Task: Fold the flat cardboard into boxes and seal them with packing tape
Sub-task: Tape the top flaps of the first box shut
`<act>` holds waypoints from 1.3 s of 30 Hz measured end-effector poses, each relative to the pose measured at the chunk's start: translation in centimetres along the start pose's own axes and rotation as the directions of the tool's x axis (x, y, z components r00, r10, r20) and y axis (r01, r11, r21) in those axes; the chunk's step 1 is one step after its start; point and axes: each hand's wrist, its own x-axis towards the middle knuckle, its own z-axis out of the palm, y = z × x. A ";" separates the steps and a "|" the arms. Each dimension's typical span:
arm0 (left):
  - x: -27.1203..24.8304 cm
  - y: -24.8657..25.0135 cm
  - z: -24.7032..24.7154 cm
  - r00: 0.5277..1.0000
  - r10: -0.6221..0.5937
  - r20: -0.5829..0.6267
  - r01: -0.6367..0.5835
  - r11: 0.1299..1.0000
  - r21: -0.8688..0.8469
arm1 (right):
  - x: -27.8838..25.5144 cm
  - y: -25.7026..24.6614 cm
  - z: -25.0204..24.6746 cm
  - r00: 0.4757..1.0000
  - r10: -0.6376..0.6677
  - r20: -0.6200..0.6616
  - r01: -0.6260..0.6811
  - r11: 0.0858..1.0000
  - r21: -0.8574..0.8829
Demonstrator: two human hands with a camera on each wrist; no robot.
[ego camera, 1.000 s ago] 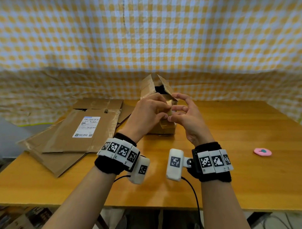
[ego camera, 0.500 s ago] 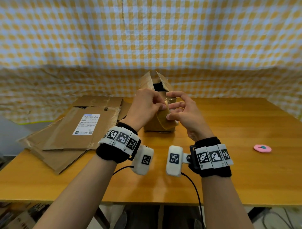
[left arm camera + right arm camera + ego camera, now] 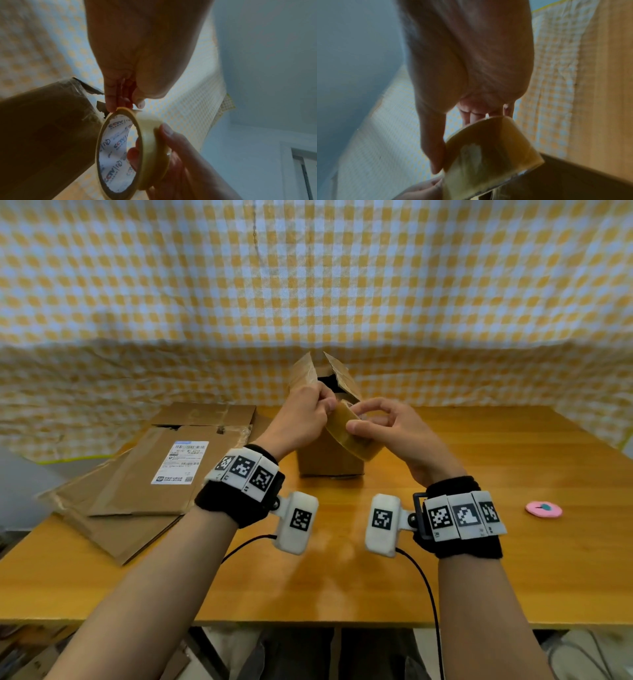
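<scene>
A roll of yellowish packing tape (image 3: 346,428) (image 3: 147,146) (image 3: 488,152) is held in the air in front of a small upright cardboard box (image 3: 329,457) (image 3: 42,128) whose top flaps stand open. My right hand (image 3: 387,426) grips the roll, thumb on its outer face and fingers through its core. My left hand (image 3: 305,416) pinches at the roll's top edge (image 3: 126,108), fingertips together on the tape. Whether a loose tape end is lifted is unclear.
Several flat cardboard sheets (image 3: 137,474), one with a white shipping label (image 3: 180,462), lie on the wooden table (image 3: 342,583) at the left. A small pink round object (image 3: 543,509) sits at the right. A checked cloth (image 3: 308,285) hangs behind.
The tape roll has been raised and turned between both hands, and the hands have shifted slightly towards me, away from the box's flaps.
</scene>
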 end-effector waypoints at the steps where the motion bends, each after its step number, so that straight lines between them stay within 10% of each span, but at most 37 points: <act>1: 0.0 -0.1 -0.1 1.000 -0.013 -0.012 0.013 1.000 -0.026 | 0.0 0.1 -0.1 1.000 -0.010 0.016 0.010 1.000 -0.014; 19: -0.6 -0.7 0.9 0.967 0.087 -0.240 -0.121 0.984 -0.129 | 0.8 -0.4 -0.2 0.994 -0.048 -0.099 0.042 0.997 -0.061; 27: 0.1 -1.1 -0.4 0.993 -0.023 -0.114 -0.022 0.925 -0.378 | 1.4 -0.3 -0.5 0.994 -0.086 -0.065 0.083 0.996 -0.039; 39: -0.1 -2.0 -0.8 0.985 0.148 -0.084 -0.167 0.938 -0.304 | 1.4 0.9 -0.8 0.994 -0.097 -0.040 0.098 0.995 0.028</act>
